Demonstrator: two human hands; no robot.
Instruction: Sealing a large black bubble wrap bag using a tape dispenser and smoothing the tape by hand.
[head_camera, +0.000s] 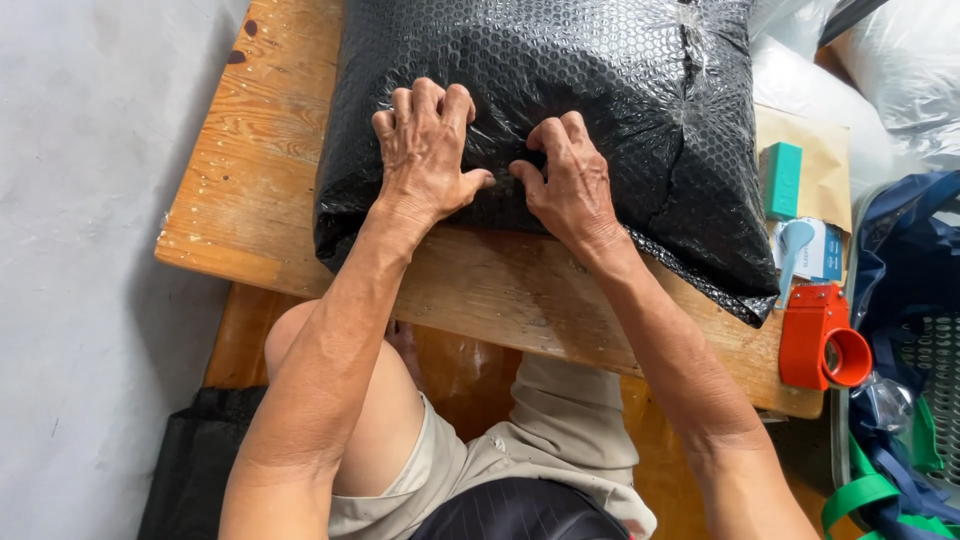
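A big parcel wrapped in black bubble wrap lies on a low wooden table. My left hand presses down on its near side with fingers curled into the wrap. Just to the right, my right hand pinches the wrap at the near edge, fingers bent. The thumbs of both hands point toward each other, a small gap apart.
An orange tape dispenser sits at the table's right corner. Beside it lie a teal block, a brown envelope and a small printed card. Clear plastic bags and a blue bag crowd the right. Grey floor lies left.
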